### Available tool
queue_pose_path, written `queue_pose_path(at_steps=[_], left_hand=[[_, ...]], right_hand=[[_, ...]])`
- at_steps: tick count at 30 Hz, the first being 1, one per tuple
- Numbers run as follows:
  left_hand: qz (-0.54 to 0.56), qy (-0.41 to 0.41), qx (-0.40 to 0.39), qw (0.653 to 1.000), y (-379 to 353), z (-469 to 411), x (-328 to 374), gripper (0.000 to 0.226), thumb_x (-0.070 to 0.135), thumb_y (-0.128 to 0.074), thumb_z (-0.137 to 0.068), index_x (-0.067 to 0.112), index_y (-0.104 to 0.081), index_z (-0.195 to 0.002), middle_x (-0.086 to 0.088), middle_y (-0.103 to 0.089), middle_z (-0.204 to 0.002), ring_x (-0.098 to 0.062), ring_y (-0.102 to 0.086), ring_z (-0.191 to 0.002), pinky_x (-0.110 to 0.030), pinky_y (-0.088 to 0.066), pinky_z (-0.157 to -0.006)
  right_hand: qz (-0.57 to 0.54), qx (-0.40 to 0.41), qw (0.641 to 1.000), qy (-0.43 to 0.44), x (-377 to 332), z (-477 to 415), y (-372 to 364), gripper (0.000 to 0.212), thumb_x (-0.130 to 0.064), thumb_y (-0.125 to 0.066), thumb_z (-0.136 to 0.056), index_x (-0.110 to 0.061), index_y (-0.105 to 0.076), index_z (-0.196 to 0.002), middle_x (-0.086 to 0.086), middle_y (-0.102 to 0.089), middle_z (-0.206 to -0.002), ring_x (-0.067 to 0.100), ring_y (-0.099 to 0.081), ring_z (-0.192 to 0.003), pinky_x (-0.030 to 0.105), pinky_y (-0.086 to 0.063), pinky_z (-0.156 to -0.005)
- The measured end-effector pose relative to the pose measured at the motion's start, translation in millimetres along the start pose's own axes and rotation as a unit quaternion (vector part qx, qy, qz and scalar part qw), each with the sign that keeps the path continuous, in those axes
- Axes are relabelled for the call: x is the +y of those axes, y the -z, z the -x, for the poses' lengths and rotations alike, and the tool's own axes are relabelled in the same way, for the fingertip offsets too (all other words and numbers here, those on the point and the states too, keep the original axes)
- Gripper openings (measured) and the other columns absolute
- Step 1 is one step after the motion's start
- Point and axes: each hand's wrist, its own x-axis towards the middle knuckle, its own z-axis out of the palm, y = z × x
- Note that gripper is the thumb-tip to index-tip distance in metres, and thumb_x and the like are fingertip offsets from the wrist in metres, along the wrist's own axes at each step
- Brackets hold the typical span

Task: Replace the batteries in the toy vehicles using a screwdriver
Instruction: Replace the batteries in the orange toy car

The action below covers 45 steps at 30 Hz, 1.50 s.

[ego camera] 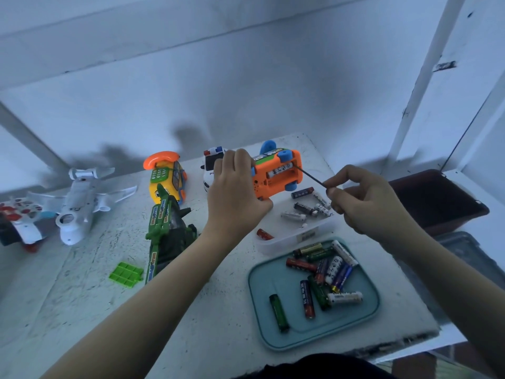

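Nearest, at right, a teal tray (273,279) heaped with loose batteries (325,272). Beyond, pinching a thin screwdriver (311,176) in the curled fingertips of the right hand (366,201), tip at the open battery bay. Farther back, gripping the orange toy car (278,173) underside-up in the left hand (235,192), near the far right corner of the table (191,310).

A: The car (276,175) is glossy orange plastic, smooth all over.
B: The screwdriver (311,177) shaft looks like thin dark metal, matt.
A: The table (205,324)? Rough and white, speckled like worn paint.
B: The tray (262,310) is smooth matt teal plastic. The batteries (345,298) in it have shiny wrappers.
A: The tub (284,243) is cloudy translucent plastic, and the plane (76,203) is glossy white plastic.
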Motion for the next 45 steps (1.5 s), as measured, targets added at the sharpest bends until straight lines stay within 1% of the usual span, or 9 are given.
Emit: queue_pose_path(at_steps=[4, 10, 17, 20, 27, 33, 35, 38, 45], left_hand=[[-0.003, 0.007, 0.004, 1.000, 2.5, 1.9, 1.4, 0.058, 0.015, -0.082, -0.050, 0.005, -0.050, -0.097, -0.007, -0.049, -0.096, -0.017, -0.036, -0.082, -0.013, -0.017, -0.055], [-0.007, -0.009, 0.008, 1.000, 1.0, 3.5, 0.6, 0.059, 0.012, -0.083, -0.046, 0.004, -0.050, -0.093, -0.009, -0.051, -0.093, -0.020, -0.037, -0.080, -0.013, -0.017, -0.055], [-0.017, -0.018, 0.006, 1.000, 0.1, 4.3, -1.2, 0.064, 0.013, -0.087, -0.043, 0.001, -0.051, -0.094, -0.014, -0.053, -0.094, -0.022, -0.037, -0.081, -0.028, -0.030, -0.056], [-0.022, -0.015, 0.010, 1.000, -2.0, 4.8, -0.2, 0.062, 0.011, -0.085, -0.043, 0.000, -0.051, -0.094, -0.015, -0.053, -0.094, -0.023, -0.039, -0.081, -0.028, -0.031, -0.055], [-0.053, -0.014, 0.017, 0.998, -7.7, 4.0, 3.1, 0.062, 0.011, -0.084, -0.041, 0.003, -0.051, -0.092, -0.012, -0.053, -0.091, -0.029, -0.049, -0.079, -0.028, -0.034, -0.051], [-0.060, -0.004, 0.032, 0.998, -5.0, 3.0, 5.8, 0.061, 0.012, -0.083, -0.040, 0.004, -0.050, -0.091, -0.010, -0.052, -0.090, -0.020, -0.037, -0.079, -0.021, -0.023, -0.049], [-0.058, 0.005, 0.031, 0.998, -4.1, 3.2, 5.4, 0.061, 0.012, -0.082, -0.041, 0.004, -0.050, -0.092, -0.010, -0.052, -0.091, -0.019, -0.035, -0.079, -0.015, -0.014, -0.049], [-0.051, 0.017, 0.030, 0.998, -1.5, 3.9, 4.8, 0.062, 0.012, -0.083, -0.041, 0.003, -0.051, -0.093, -0.010, -0.051, -0.091, -0.019, -0.035, -0.079, -0.013, -0.012, -0.052], [-0.059, 0.018, 0.030, 0.998, 0.6, 4.1, 8.0, 0.064, 0.012, -0.084, -0.039, 0.003, -0.051, -0.093, -0.010, -0.052, -0.091, -0.018, -0.034, -0.079, -0.013, -0.011, -0.051]], right_hand=[[0.020, 0.006, 1.000, 0.022, 0.5, -0.6, -3.1, 0.012, -0.013, -0.057, -0.092, -0.020, -0.061, -0.083, 0.014, -0.051, -0.056, 0.015, -0.028, -0.041, 0.018, -0.026, -0.040], [0.016, 0.002, 1.000, 0.014, -2.9, -2.5, -5.7, 0.009, -0.009, -0.055, -0.093, -0.012, -0.060, -0.086, 0.014, -0.045, -0.055, 0.011, -0.026, -0.037, 0.016, -0.025, -0.036], [-0.020, -0.046, 0.999, -0.004, 1.4, -2.5, 9.2, 0.012, -0.002, -0.055, -0.092, -0.007, -0.062, -0.083, 0.006, -0.043, -0.050, 0.012, -0.021, -0.040, 0.015, -0.020, -0.038], [-0.010, -0.078, 0.997, -0.008, 3.3, 1.4, 9.8, 0.013, -0.003, -0.056, -0.092, -0.009, -0.062, -0.082, 0.013, -0.042, -0.055, 0.012, -0.021, -0.040, 0.015, -0.021, -0.038], [-0.012, -0.076, 0.996, 0.050, 1.0, 9.1, -9.8, 0.014, -0.004, -0.056, -0.092, -0.012, -0.061, -0.082, 0.016, -0.038, -0.055, 0.014, -0.022, -0.044, 0.018, -0.022, -0.040], [-0.002, -0.069, 0.995, 0.073, 3.9, 7.7, -23.1, 0.018, -0.006, -0.057, -0.091, -0.019, -0.061, -0.080, 0.016, -0.038, -0.054, 0.017, -0.026, -0.048, 0.021, -0.024, -0.044], [-0.004, -0.063, 0.995, 0.076, 4.1, 8.7, -25.6, 0.018, -0.006, -0.057, -0.091, -0.019, -0.061, -0.079, 0.023, -0.037, -0.054, 0.018, -0.026, -0.049, 0.022, -0.024, -0.045], [-0.011, -0.057, 0.996, 0.074, 2.9, 11.5, -26.0, 0.019, -0.006, -0.056, -0.091, -0.020, -0.061, -0.079, 0.030, -0.039, -0.057, 0.019, -0.027, -0.050, 0.025, -0.024, -0.047], [0.014, -0.045, 0.996, 0.080, -1.4, 14.2, -30.6, 0.012, -0.005, -0.055, -0.091, -0.012, -0.059, -0.082, 0.004, -0.038, -0.047, 0.006, -0.024, -0.039, 0.015, -0.024, -0.041]])
